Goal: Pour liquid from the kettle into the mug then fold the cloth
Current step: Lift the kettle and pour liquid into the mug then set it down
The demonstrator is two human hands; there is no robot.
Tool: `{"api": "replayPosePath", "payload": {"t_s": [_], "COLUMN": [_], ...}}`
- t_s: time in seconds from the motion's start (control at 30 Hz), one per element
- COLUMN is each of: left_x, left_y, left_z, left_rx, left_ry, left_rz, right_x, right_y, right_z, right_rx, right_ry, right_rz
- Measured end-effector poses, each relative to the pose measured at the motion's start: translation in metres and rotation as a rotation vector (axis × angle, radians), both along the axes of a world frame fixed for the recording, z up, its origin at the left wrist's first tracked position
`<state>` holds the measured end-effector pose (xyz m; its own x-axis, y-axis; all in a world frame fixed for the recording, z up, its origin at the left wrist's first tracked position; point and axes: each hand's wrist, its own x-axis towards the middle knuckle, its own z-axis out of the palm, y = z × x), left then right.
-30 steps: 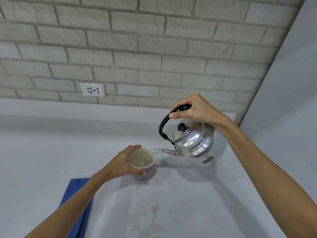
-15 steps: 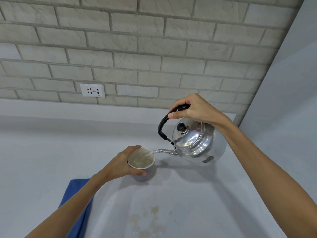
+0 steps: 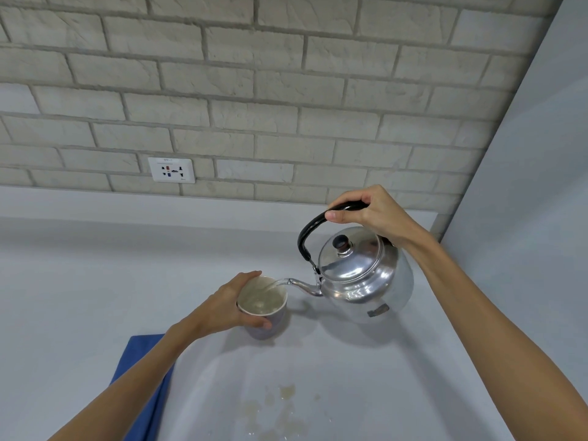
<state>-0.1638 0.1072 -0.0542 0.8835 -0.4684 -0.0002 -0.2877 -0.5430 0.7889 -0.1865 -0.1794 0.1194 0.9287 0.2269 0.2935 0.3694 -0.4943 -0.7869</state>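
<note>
A shiny metal kettle hangs tilted over the counter, spout pointing left. My right hand grips its black handle from above. A thin stream of liquid runs from the spout into a pale mug that stands on the counter. My left hand wraps around the mug's left side. A blue cloth lies flat at the lower left, partly hidden under my left forearm.
The grey counter runs back to a brick wall with a white socket plate. A grey panel closes off the right side. Yellowish stains mark the counter near the front edge.
The kettle has stayed tilted with liquid still flowing into the mug. Both hands hold nearly the same places.
</note>
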Motion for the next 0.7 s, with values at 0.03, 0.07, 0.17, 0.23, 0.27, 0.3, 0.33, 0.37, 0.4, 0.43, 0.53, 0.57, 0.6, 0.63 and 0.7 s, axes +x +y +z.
{"api": "replayPosePath", "payload": {"t_s": [0.03, 0.07, 0.17, 0.23, 0.27, 0.3, 0.33, 0.37, 0.4, 0.43, 0.53, 0.57, 0.6, 0.63, 0.7], "left_x": [0.001, 0.002, 0.001, 0.001, 0.001, 0.002, 0.002, 0.002, 0.002, 0.002, 0.002, 0.002, 0.002, 0.002, 0.003], "left_y": [0.000, 0.000, 0.000, -0.004, -0.006, -0.010, -0.014, -0.018, -0.023, -0.027, -0.042, -0.048, -0.053, -0.058, -0.070], "left_z": [0.002, 0.003, 0.014, 0.024, 0.031, 0.039, 0.048, 0.057, 0.066, 0.075, 0.099, 0.107, 0.114, 0.120, 0.131], "left_rx": [0.003, 0.001, -0.083, -0.120, -0.134, -0.159, -0.190, -0.219, -0.244, -0.259, -0.307, -0.326, -0.340, -0.350, -0.359], "left_ry": [0.009, 0.021, 0.067, 0.004, -0.044, -0.084, -0.113, -0.136, -0.157, -0.183, -0.237, -0.249, -0.258, -0.266, -0.275], "left_rz": [-0.017, -0.035, -0.038, -0.030, -0.033, -0.040, -0.049, -0.059, -0.073, -0.087, -0.125, -0.138, -0.152, -0.167, -0.195], "right_x": [-0.001, -0.002, -0.006, -0.008, -0.009, -0.009, -0.010, -0.010, -0.010, -0.009, -0.008, -0.008, -0.008, -0.007, -0.006], "right_y": [-0.002, -0.004, -0.009, -0.010, -0.011, -0.012, -0.013, -0.014, -0.016, -0.017, -0.019, -0.019, -0.019, -0.019, -0.020], "right_z": [-0.003, -0.006, -0.015, -0.020, -0.021, -0.022, -0.023, -0.023, -0.023, -0.023, -0.022, -0.021, -0.020, -0.019, -0.018], "right_rx": [0.027, 0.054, 0.139, 0.200, 0.225, 0.249, 0.275, 0.300, 0.320, 0.333, 0.367, 0.385, 0.402, 0.418, 0.444], "right_ry": [-0.005, -0.010, -0.011, -0.008, -0.011, -0.015, -0.014, -0.010, -0.004, 0.002, -0.002, -0.007, -0.009, -0.011, -0.014], "right_rz": [-0.004, -0.005, -0.013, -0.035, -0.051, -0.068, -0.085, -0.099, -0.111, -0.124, -0.148, -0.150, -0.150, -0.148, -0.146]}}
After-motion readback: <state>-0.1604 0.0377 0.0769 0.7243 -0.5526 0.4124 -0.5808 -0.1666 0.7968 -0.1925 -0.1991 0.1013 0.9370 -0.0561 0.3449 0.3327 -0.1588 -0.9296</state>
